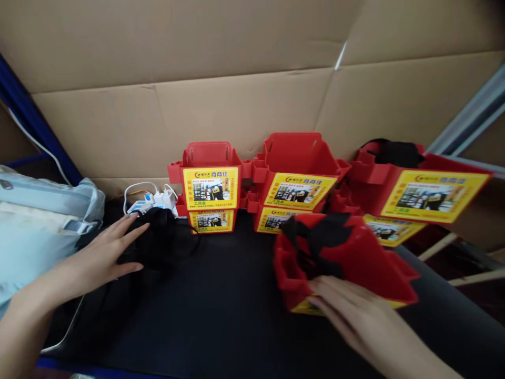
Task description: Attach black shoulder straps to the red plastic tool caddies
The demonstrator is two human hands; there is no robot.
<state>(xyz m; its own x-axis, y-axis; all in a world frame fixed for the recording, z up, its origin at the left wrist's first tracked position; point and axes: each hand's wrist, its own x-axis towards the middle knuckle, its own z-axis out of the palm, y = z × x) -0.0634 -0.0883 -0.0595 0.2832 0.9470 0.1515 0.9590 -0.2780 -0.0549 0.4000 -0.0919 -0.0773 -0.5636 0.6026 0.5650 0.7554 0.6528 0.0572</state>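
My left hand [112,250] reaches over a pile of black straps [160,239] on the left, fingers spread and thumb apart. Whether its fingertips touch the pile, I cannot tell. At the right, my right hand [351,305] grips the near wall of a red plastic tool box [371,252], which is tilted and slightly blurred. A black strap [329,231] lies inside that box. The yellow label on its near side is mostly hidden by my hand.
Behind stand stacked red tool boxes with yellow labels: a left stack [209,192], a middle stack [298,187] and a right stack [430,195]. A white power strip [155,200] and a pale blue bag [39,226] are left. Cardboard [236,116] forms the back wall.
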